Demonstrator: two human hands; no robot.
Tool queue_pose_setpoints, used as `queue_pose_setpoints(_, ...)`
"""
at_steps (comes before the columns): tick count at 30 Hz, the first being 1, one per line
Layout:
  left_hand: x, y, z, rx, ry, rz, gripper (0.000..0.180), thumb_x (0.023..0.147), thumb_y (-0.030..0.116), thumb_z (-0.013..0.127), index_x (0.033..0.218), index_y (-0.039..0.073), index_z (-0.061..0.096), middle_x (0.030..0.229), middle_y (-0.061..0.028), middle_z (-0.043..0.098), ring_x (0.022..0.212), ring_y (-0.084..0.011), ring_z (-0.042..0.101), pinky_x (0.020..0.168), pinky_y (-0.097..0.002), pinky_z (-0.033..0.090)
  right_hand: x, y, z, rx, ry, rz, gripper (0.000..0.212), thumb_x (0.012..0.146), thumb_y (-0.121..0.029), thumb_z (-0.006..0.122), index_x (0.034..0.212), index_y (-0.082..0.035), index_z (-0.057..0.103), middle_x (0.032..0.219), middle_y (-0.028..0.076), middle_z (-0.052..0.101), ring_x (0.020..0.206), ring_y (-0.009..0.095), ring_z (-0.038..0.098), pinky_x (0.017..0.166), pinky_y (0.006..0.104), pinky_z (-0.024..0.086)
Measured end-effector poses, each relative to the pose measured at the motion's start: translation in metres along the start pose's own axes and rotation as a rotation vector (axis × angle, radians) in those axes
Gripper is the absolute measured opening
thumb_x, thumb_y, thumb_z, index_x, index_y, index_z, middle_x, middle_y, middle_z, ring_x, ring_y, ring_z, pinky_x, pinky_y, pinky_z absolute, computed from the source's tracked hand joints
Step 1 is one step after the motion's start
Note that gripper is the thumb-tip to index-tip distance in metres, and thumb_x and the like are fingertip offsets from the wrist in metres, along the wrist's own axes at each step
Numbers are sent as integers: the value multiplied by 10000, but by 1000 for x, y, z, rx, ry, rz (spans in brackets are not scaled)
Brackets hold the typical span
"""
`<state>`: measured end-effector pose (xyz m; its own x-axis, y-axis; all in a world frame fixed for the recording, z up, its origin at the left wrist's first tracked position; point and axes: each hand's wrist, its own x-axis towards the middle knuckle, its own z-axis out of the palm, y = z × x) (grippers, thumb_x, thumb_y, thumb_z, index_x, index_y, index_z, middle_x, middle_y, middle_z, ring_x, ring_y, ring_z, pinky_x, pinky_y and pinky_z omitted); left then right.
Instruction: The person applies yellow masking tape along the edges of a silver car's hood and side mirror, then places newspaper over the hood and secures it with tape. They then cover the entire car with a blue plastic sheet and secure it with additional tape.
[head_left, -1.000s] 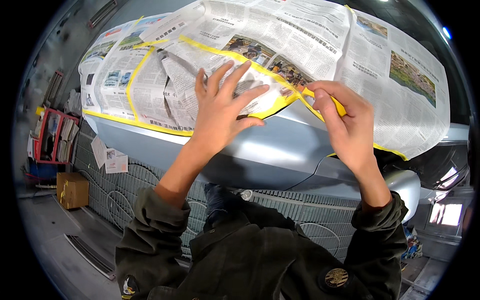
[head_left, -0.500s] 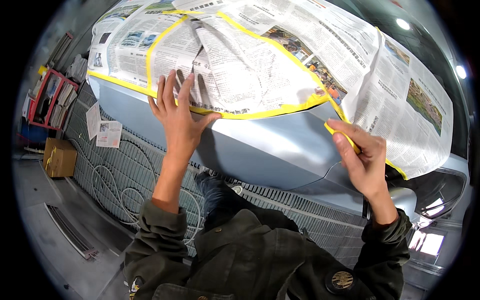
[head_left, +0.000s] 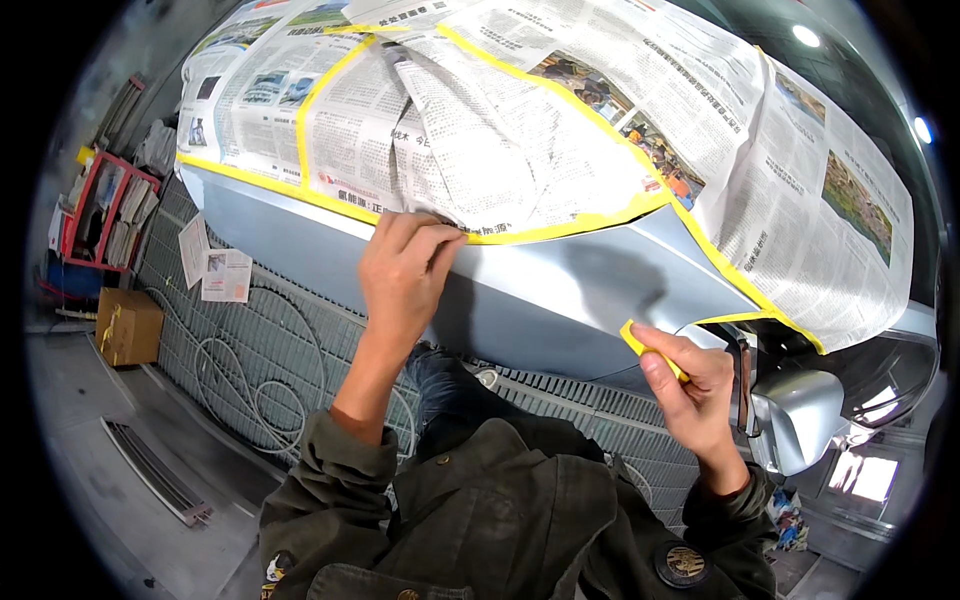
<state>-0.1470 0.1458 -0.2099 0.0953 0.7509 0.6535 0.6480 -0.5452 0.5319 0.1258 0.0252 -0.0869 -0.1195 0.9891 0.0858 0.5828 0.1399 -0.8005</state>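
A silver car body panel [head_left: 560,290] runs across the view, its upper part covered with newspaper sheets [head_left: 500,140] edged in yellow masking tape [head_left: 560,225]. My left hand [head_left: 405,275] lies fingers bent on the panel, its fingertips pressing the lower tape line under the paper. My right hand [head_left: 690,385] is lower right, thumb and fingers pinched on a small yellow pad [head_left: 650,350] held against the panel's lower edge. A silver side mirror [head_left: 810,415] hangs just right of that hand.
A metal floor grating [head_left: 250,340] with a coiled white hose [head_left: 260,390] lies below the car. A cardboard box [head_left: 128,325] and a red shelf rack [head_left: 95,215] stand at the left. Loose paper sheets [head_left: 215,268] lie on the grating.
My left hand slid right along the lower tape line. My right hand dropped from the taped paper edge to the panel's lower edge, still holding the yellow piece. The view shifted closer.
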Motion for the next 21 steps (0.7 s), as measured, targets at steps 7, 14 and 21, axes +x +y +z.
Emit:
queue_pose_setpoints(7, 21, 1, 3, 41, -243, 237, 164, 724, 23, 786, 807, 47, 647, 777, -71, 608, 699, -255, 633, 567, -359, 509, -8, -2, 8, 113, 59, 85, 245, 926, -31, 673, 1167, -24, 718, 943, 120, 764, 692, 77, 655, 704, 210, 523)
queue_pose_setpoints(14, 27, 18, 16, 49, -322, 319, 175, 745, -1, 762, 822, 50, 614, 751, -81, 562, 653, -265, 623, 542, -363, 502, -10, -1, 24, 206, 132, 136, 247, 919, -30, 683, 1164, -25, 716, 987, 124, 764, 653, 63, 623, 661, 202, 494)
queue_pose_setpoints(21, 32, 35, 32, -30, -220, 260, 168, 720, -10, 782, 774, 57, 638, 736, -81, 591, 595, -260, 600, 534, -349, 487, -16, 6, 34, 243, 268, 133, 249, 909, -27, 690, 1157, -36, 714, 1013, 152, 749, 854, 177, 734, 761, 254, 548)
